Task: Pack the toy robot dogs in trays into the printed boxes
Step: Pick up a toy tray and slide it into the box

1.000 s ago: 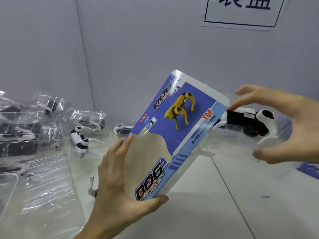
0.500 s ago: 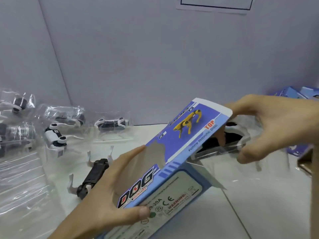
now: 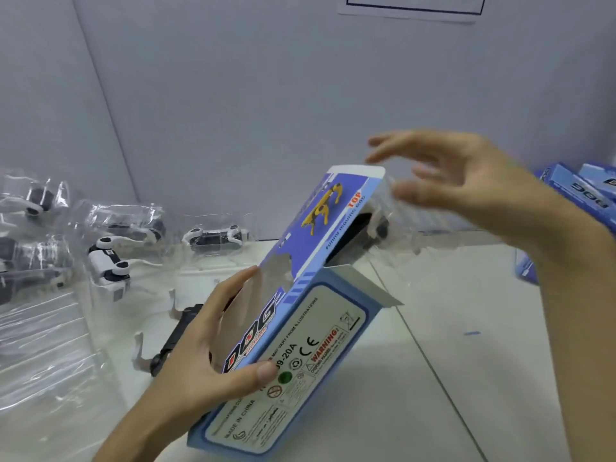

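Printed box (image 3: 293,328) sat mid-frame and tilted, closed end low at 7 o'clock near the table (image 3: 466,378), open mouth raised toward 1 o'clock. The back panel with its warning print faced the camera. In the mouth was a black toy robot dog (image 3: 350,228) in its clear tray (image 3: 383,211), partly in. How deep it sat could not be told. Top flap (image 3: 356,170) stood up above the mouth. Side flap (image 3: 363,288) stuck out at 3 o'clock of the box.

Left hand (image 3: 200,368) gripped the box low down, thumb on the back panel, fingers across the front face. Right hand (image 3: 466,181) hung at 2 o'clock of the mouth, fingers spread, holding nothing, blurred. Whether a fingertip touched the tray, cannot tell.

Judgement: the step in hand was seating the tray. To do it well:
- keep the left grip light so the walls don't squeeze the mouth narrow;
- push the tray's end square with flat fingers until flush;
- tuck the side flap before the top flap.

The thin plastic would likely snag on flap edges.

Outward: dogs in trays (image 3: 110,261) lay from 9 to 10 o'clock. A loose black dog (image 3: 180,331) lay just behind the left hand. Stacked boxes (image 3: 583,191) stood at 3 o'clock.
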Tool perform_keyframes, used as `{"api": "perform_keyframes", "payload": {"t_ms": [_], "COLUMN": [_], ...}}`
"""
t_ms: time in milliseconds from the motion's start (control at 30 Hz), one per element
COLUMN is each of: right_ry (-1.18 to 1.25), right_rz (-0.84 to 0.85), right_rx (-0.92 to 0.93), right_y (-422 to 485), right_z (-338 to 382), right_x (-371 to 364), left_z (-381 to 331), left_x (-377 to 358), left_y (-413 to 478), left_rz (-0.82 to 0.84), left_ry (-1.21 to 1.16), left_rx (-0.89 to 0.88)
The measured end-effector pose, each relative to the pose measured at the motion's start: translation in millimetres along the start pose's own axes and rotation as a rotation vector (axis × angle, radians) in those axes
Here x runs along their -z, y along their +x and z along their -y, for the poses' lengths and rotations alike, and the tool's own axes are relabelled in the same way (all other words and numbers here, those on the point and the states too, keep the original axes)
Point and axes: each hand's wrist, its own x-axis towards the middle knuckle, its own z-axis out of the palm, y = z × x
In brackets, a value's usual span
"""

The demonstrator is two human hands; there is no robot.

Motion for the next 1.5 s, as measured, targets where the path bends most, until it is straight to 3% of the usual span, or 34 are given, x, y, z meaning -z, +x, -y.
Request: {"api": "perform_keyframes", "payload": {"t_ms": [67, 167, 400, 500, 600, 700, 867, 967, 1000, 1100, 1133, 1333, 1500], "right_ry": [0.150, 0.211, 0.287, 0.251, 0.285, 0.315, 0.382, 0.404, 0.365, 0.206, 0.178, 0.122, 0.002], "right_rz": [-0.159, -0.157, 0.441, 0.356, 0.095, -0.096, 0.220, 0.136, 0.083, 0.001, 0.009, 0.093, 0.220], "right_rx": [0.018, -0.055, -0.105, -0.050, -0.020, -0.105, -0.254, -0.234, -0.233, -0.268, -0.297, -0.394, -0.134], "right_y": [3, 3, 9, 12, 14, 20, 20, 23, 25, 27, 26, 23, 16], "right_z": [-7, -16, -8, -9, -15, -25, -33, -33, -34, -38, -38, -32, -18], "right_x": [3, 5, -38, -36, -26, -32, -63, -69, -69, -68, -68, -67, -49], "left_z": [1, 1, 7, 5, 0, -2, 7, 12, 12, 18, 19, 16, 20], "left_x": [-1, -5, -21, -21, -20, -23, -28, -27, -28, -24, -23, -39, -31], "left_y": [0, -1, -1, 2, 4, 4, 5, 7, 8, 11, 10, 7, 9], "left_rz": [-0.042, -0.077, -0.114, -0.112, -0.123, -0.131, -0.032, 0.068, 0.003, -0.400, -0.449, -0.221, -0.208], "left_ry": [0.034, 0.121, 0.144, 0.028, -0.059, -0.114, -0.230, -0.263, -0.267, -0.261, -0.232, -0.030, -0.063], "left_rx": [-0.017, -0.050, -0.079, -0.040, -0.100, -0.123, -0.130, -0.082, -0.057, 0.068, 0.079, 0.147, 0.157]}}
